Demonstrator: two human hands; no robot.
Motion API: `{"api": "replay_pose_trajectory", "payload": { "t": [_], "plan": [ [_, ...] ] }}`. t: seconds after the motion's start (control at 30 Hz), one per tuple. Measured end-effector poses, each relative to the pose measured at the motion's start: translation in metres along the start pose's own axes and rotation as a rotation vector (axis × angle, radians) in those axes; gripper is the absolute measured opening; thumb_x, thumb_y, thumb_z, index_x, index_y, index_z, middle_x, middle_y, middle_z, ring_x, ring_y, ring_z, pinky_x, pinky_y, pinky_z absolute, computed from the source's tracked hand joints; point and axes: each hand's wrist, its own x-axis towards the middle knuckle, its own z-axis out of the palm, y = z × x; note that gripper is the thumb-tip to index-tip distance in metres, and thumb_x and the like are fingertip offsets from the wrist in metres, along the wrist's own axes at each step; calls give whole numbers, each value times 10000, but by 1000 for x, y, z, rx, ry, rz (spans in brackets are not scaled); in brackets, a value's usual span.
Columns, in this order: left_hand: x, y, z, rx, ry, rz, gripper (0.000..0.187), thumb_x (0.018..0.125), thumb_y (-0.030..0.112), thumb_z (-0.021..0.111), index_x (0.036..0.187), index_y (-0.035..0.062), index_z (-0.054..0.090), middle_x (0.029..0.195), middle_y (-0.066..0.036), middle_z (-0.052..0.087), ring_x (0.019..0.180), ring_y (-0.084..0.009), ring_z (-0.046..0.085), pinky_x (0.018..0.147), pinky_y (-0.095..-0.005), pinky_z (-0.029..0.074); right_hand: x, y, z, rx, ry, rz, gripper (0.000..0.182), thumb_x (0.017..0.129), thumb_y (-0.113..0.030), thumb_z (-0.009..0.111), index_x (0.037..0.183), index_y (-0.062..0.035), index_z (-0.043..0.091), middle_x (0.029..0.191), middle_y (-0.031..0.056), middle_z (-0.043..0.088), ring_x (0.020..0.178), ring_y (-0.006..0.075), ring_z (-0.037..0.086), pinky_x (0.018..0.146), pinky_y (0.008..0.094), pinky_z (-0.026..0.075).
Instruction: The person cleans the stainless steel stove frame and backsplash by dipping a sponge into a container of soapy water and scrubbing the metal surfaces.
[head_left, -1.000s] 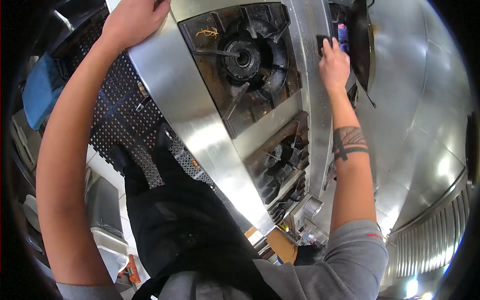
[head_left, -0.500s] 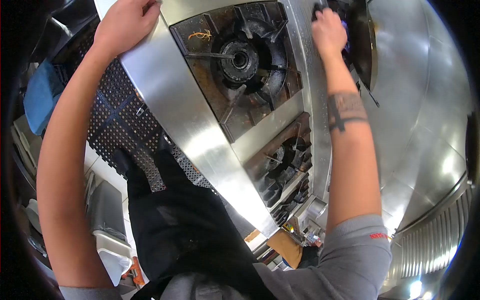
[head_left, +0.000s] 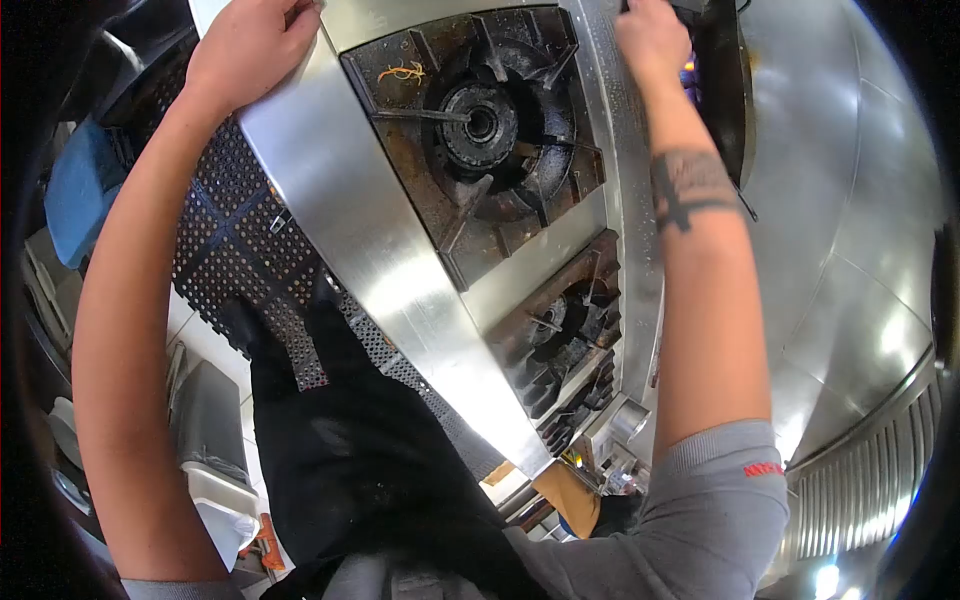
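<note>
My left hand [head_left: 255,48] rests at the steel front edge [head_left: 370,230] of the stove, its fingers curled and partly cut off by the frame's top; whether they hold anything is hidden. Beyond the burners, my right hand [head_left: 652,38] is closed at the top of the view, on something dark I cannot make out. Beside it is a dark pan [head_left: 728,90], with a bluish-purple flame near its side. Between my arms lies a black burner [head_left: 480,125] on a browned grate, with orange shreds [head_left: 402,72] at its upper left corner.
A second burner [head_left: 560,320] sits further down the stove. Steel wall panels [head_left: 800,230] line the right. Perforated mats [head_left: 240,230] cover the floor, and a white bin [head_left: 220,490] stands lower left. A brown cloth-like shape [head_left: 570,495] shows at the bottom.
My right hand has moved up and slightly left, nearer the top edge. My left hand has stayed in nearly the same place.
</note>
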Motion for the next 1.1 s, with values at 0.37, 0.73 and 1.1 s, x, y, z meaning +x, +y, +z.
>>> {"api": "replay_pose_trajectory", "payload": {
  "t": [0.37,0.73,1.1],
  "plan": [
    [2,0,-2,-6,13,3,95,855,65,594,932,33,639,889,-185,633,849,-414,652,751,-468,531,-95,62,45,73,90,24,185,931,-211,590,1094,-152,654,1058,120,737,971,344,731,784,521,598],
    [1,-2,0,-27,-10,-9,98,858,67,588,939,33,632,909,-187,640,858,-406,655,761,-469,530,-178,88,24,5,-139,265,156,934,-158,644,1085,-175,682,1062,119,741,893,338,736,734,487,606],
    [3,-2,-2,-23,-3,41,73,866,61,594,916,18,625,895,-196,637,865,-416,647,769,-467,528,-52,42,22,81,-48,59,231,1044,-342,530,1143,-153,617,1019,178,753,901,467,712,779,577,568]
  ]
}}
